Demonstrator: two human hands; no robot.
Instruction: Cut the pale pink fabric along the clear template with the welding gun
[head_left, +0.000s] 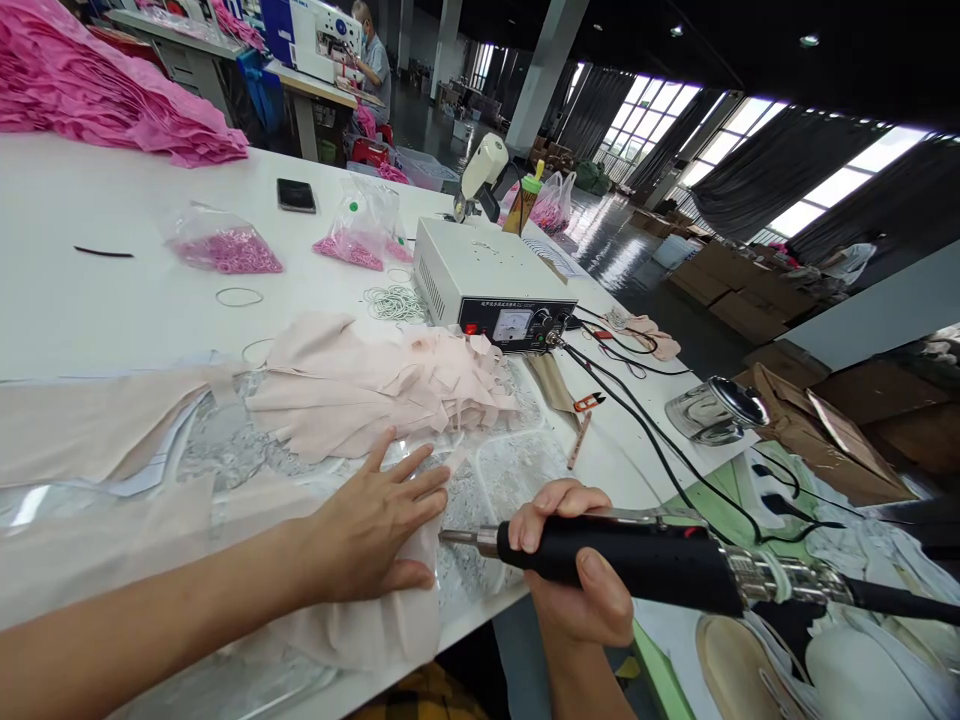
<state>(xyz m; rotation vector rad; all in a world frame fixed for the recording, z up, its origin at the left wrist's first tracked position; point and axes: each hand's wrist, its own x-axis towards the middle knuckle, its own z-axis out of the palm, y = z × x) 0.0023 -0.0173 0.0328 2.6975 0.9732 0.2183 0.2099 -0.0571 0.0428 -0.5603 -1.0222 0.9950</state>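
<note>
My left hand (382, 520) lies flat with spread fingers, pressing on a pale pink fabric piece (352, 635) near the table's front edge. My right hand (574, 570) is wrapped round a black handheld ultrasonic welder (637, 560). The metal tip of the welder points left and sits at the fabric's right edge, close to my left hand; I cannot tell whether it touches. Beyond my left hand is a heap of pale pink fabric pieces (352, 390). Under the work lies a clear, scratched plastic sheet (499, 475).
A white control box (480, 265) stands behind, with black cables (637, 430) running right. Bags of pink rings (225, 245), a phone (295, 195), rubber bands (395, 303), snips (589, 402) and a lidded glass jar (712, 412) lie about. A person (375, 65) sits far back.
</note>
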